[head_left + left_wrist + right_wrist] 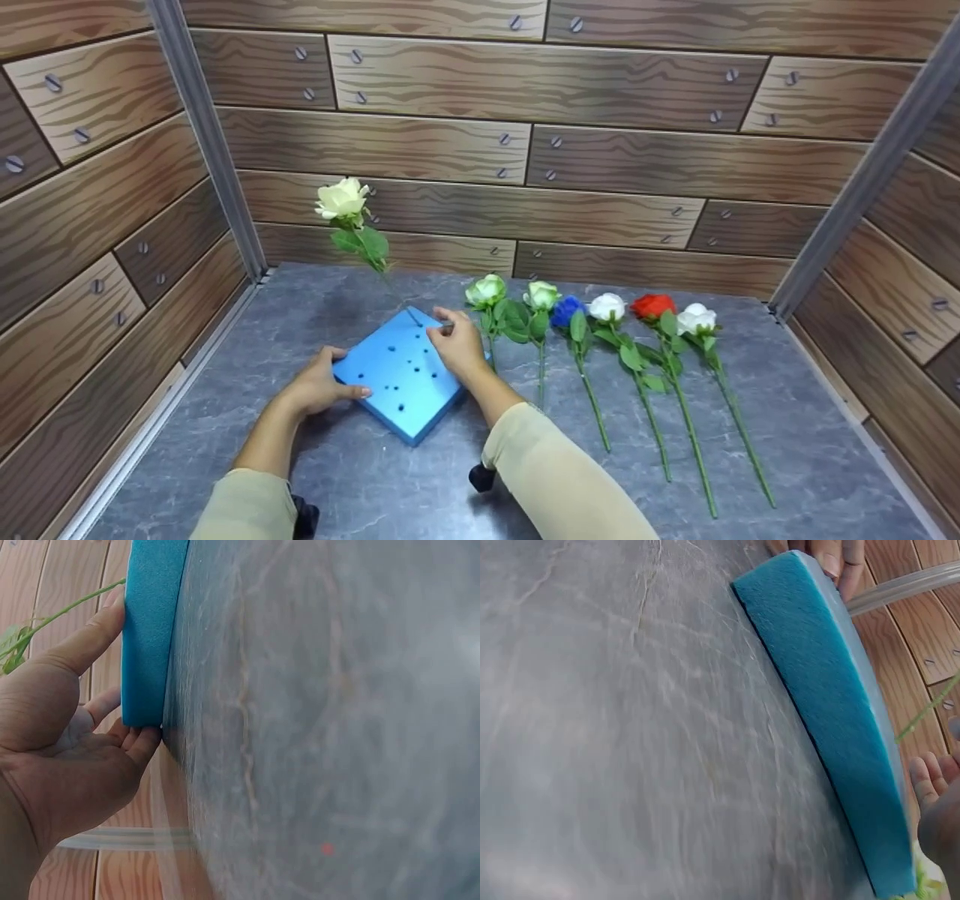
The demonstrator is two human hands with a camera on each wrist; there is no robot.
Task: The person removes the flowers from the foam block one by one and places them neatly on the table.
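Note:
My left hand (319, 384) grips the left corner of a blue foam block (397, 375) dotted with small holes. Its thumb (94, 637) lies on the top face and its fingers are at the side, low by the table. A cream rose (343, 201) stands in the block near the far corner, its green stem (75, 609) leaning left. Over the block's right part hovers my right hand (459, 346), fingers loosely bent, just right of the stem and apart from it. In the right wrist view, the right hand's fingers (934, 776) show beside the stem, holding nothing.
Right of the block, several roses lie in a row on the grey marbled table (360, 487): two pale green (486, 290), a blue (568, 310), a white (607, 307), a red (653, 305) and another white (697, 319). Wood-patterned walls (450, 142) enclose the back and sides.

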